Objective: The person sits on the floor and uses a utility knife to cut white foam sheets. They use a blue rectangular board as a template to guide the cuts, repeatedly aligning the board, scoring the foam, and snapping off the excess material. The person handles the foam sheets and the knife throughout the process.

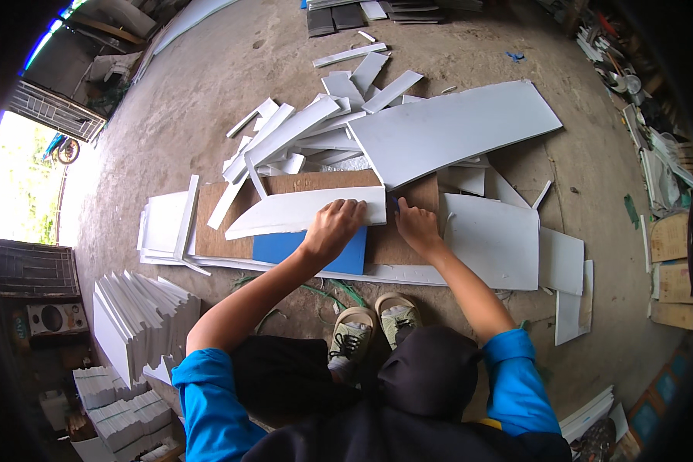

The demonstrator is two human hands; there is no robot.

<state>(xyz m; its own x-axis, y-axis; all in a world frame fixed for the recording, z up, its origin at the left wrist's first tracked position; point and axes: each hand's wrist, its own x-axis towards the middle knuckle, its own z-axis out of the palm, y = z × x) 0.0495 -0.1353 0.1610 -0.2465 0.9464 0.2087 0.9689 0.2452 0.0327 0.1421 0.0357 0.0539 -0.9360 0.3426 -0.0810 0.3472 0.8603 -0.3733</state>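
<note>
My left hand (335, 228) is closed over the right end of a long white board strip (285, 212), its fingers curled on the surface. Under the strip lie a blue rectangular sheet (346, 255) and a brown cardboard sheet (408, 246). Just right of the strip's end, my right hand (418, 228) is closed, with a small dark-blue tool (394, 202) showing at its fingers; most of the tool is hidden. A large white board (454, 131) lies tilted beyond both hands, its near corner close to the strip.
White offcuts (304, 127) pile up beyond the cardboard. More white boards (491, 242) lie beneath and to the right. Upright white sheets (138, 316) and bundled stacks (131, 420) stand at the near left. Green string (350, 292) lies by my shoes (352, 333).
</note>
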